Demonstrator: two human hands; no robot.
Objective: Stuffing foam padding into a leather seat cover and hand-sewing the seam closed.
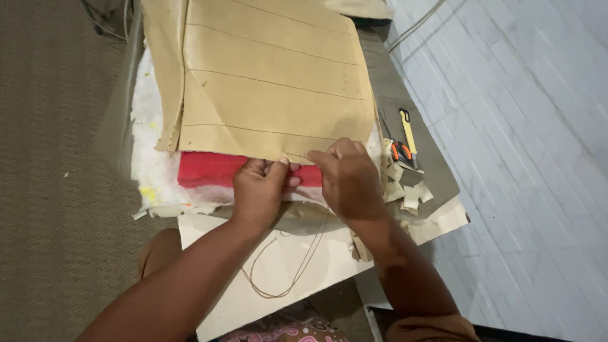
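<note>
Nearest you, a loose loop of brown thread [288,278] lies on a pale cardboard sheet [253,297] and runs up toward your hands.

Your left hand [259,190] is closed in a narrow pinch on the near edge of the tan stitched panel [272,88]. Your right hand [348,177] pinches the same edge just beside it, fingertips tight at the hem; whether they hold a needle cannot be told.

The panel lies flat, spreading far from your hands, its near edge over a red foam block [209,170].

Judgement on handling: the panel looks light and pliable, like thin leatherette. It folds at its left side, so it will sag if you lift it by one corner. Take it along the hem, both hands close together, where the stitch rows stiffen it. The foam under it looks soft and will give under pressure. The thread is thin and could snag.

White wadding [149,126] lies to the left. To the right are pale offcuts [408,190], orange-handled scissors [400,152] and a yellow utility knife [408,130].
</note>
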